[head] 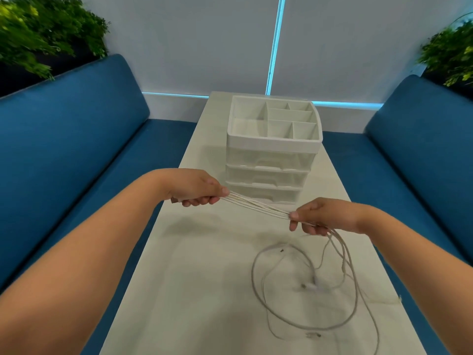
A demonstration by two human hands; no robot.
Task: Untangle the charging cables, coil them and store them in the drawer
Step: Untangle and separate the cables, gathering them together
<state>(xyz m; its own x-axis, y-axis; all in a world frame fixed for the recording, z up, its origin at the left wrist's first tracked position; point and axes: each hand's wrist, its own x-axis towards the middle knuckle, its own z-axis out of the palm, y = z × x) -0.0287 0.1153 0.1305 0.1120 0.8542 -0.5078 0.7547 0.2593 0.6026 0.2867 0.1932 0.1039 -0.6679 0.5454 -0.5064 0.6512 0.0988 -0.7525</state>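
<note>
Nearest me, slack loops of the charging cables (304, 285) lie on the white table (194, 278), probably left loose for sorting. Above them the left hand (197, 188) and right hand (320, 216), fingers curled tight, stretch several strands taut between them. Beyond stands the drawer unit (268, 172), all 3 drawers closed.

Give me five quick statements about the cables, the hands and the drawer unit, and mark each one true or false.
1. Both hands grip the bundle of cables stretched between them. True: left hand, right hand.
2. The cables are black. False: they are white.
3. All three drawers of the drawer unit look closed. True.
4. The top tray holds coiled cables. False: its compartments are empty.
5. Loose cable loops lie on the table below the right hand. True.
</note>
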